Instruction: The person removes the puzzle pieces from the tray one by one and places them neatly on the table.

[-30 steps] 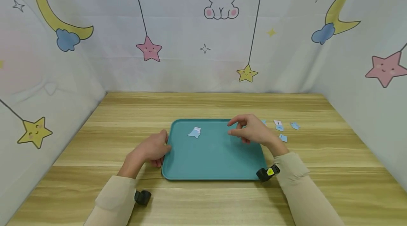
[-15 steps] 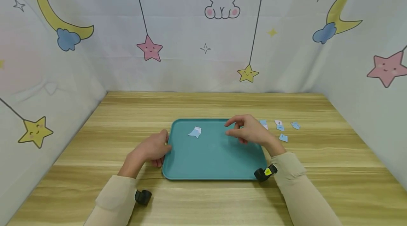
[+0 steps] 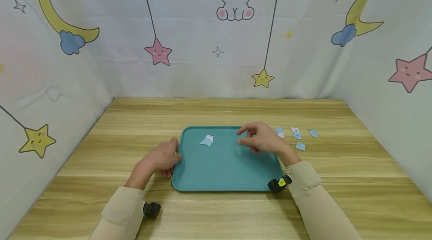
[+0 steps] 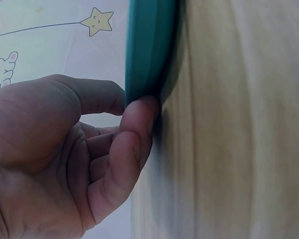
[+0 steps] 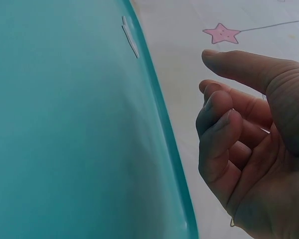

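Observation:
A teal tray (image 3: 226, 172) lies on the table. My left hand (image 3: 162, 156) pinches its left rim; in the left wrist view the thumb and fingers meet around the tray's edge (image 4: 147, 45). Over the tray's right half hovers my right hand (image 3: 263, 137), thumb and index finger apart, holding nothing. The right wrist view shows that hand (image 5: 259, 129) with its other fingers loosely bent. One small flat blue-and-white piece (image 3: 207, 141), irregular in outline, rests in the upper left part of the tray. Seen almost edge-on, a thin piece (image 5: 130, 40) also shows near the far rim.
Several similar small pieces lie on the wooden table (image 3: 216, 213) right of the tray, among them a blue-and-white piece (image 3: 279, 132) close to its rim and a blue piece (image 3: 300, 146) nearer me. A printed white curtain (image 3: 202, 75) encloses the back and sides.
My right hand has drifted slightly left above the tray, revealing more of the piece beside the right rim. The left hand, tray and pieces stay where they were.

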### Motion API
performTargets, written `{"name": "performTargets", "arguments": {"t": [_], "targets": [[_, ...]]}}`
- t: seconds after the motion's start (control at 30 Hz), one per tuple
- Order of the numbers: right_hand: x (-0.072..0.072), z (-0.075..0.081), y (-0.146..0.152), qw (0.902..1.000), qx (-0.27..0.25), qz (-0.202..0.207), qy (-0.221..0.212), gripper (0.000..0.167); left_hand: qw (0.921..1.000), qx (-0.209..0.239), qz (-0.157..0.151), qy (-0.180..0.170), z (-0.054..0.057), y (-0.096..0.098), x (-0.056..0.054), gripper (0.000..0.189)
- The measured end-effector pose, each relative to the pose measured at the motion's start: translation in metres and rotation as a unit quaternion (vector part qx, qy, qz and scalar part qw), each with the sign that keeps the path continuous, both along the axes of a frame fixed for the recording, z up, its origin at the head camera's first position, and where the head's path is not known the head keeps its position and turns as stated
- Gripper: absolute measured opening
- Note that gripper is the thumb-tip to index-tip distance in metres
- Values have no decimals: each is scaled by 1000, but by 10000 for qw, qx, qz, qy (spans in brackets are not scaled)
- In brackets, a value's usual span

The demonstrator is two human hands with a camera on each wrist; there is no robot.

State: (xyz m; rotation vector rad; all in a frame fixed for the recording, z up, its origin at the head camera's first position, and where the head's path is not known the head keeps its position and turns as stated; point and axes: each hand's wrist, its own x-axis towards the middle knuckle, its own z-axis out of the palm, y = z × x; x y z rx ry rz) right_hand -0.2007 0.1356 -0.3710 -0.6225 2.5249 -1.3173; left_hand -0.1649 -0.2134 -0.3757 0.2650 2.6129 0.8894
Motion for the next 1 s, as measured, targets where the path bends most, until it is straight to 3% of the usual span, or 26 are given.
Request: {"name": "performTargets", "arguments": {"t": [1.0], "targets": [[-3, -3, -14, 9999, -32, 113, -104, 35, 10000, 4, -26, 13, 0, -2, -2, 6]]}}
